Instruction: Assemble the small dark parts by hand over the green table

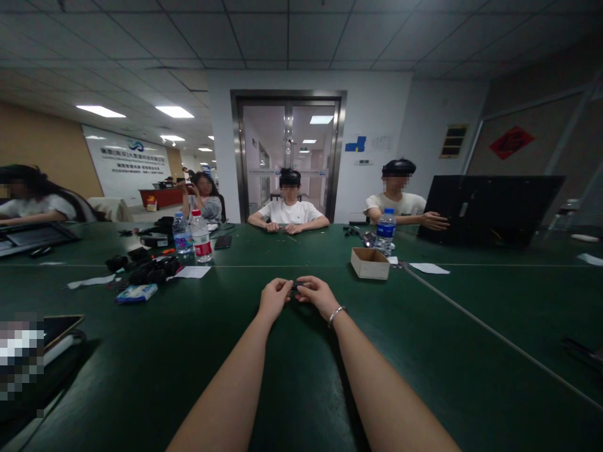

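Observation:
Both my arms reach forward over the dark green table (301, 351). Between my fingertips is a small black object (296, 285), too small to tell its kind. My left hand (276, 298) pinches its left end with thumb and fingers. On the other side, my right hand (318, 295), with a silver bracelet (335, 316) at the wrist, has its fingers closed on the right end. Much of the object is hidden by the fingers. The hands are close together, low over the tabletop.
An open cardboard box (370, 263) and a blue-labelled bottle (385, 231) stand right of my hands. Left are two bottles, one red-labelled (201, 237), black gear (151, 270) and a tissue pack (136, 293). A black monitor (490, 210) stands far right. Several people sit around the table.

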A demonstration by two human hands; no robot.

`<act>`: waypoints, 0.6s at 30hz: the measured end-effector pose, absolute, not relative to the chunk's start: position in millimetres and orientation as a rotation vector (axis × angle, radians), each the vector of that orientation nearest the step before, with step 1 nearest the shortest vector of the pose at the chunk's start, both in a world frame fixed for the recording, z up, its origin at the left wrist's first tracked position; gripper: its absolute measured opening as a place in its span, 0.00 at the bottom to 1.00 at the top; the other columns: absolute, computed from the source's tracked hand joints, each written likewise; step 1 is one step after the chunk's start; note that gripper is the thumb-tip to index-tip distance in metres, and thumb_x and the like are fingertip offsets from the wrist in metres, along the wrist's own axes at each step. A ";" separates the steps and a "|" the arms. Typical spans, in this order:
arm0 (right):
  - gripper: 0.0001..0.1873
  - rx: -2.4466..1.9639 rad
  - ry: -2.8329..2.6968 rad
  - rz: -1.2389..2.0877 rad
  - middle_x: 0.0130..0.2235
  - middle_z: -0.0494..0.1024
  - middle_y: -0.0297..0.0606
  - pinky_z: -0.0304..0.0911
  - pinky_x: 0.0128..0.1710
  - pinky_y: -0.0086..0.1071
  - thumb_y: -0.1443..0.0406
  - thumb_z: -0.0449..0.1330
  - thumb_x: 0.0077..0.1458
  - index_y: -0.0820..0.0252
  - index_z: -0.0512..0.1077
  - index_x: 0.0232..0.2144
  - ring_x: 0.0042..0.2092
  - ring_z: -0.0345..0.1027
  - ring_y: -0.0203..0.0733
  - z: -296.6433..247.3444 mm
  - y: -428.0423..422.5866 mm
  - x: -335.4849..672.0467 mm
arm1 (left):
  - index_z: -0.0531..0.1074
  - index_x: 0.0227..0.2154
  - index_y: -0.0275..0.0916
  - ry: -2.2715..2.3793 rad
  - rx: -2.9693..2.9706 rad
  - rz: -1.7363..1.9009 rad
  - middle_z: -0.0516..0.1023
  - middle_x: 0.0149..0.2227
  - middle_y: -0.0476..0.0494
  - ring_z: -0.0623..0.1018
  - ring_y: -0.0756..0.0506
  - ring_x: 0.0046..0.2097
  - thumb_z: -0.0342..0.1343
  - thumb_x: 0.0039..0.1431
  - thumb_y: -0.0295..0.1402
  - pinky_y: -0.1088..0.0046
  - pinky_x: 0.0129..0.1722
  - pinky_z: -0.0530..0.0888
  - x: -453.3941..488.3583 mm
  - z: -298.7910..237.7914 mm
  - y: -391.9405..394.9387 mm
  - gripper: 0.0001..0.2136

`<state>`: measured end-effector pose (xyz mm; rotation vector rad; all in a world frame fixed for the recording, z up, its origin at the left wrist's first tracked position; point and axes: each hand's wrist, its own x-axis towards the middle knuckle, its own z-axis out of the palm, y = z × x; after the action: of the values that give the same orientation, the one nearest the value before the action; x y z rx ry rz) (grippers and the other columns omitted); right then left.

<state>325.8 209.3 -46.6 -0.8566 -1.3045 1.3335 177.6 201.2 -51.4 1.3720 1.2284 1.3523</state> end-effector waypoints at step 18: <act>0.15 -0.833 -1.271 1.361 0.23 0.72 0.36 0.64 0.20 0.21 0.63 0.64 0.46 0.66 0.69 0.36 0.23 0.68 0.34 -49.6 213.3 327.3 | 0.72 0.34 0.35 1.117 1.308 1.361 0.74 0.37 0.39 0.74 0.46 0.39 0.58 0.47 0.38 0.77 0.30 0.72 176.1 -37.3 189.2 0.13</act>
<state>327.3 213.3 -49.6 -0.8331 -1.2714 1.3608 176.1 189.2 -37.3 1.3082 1.1167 1.3609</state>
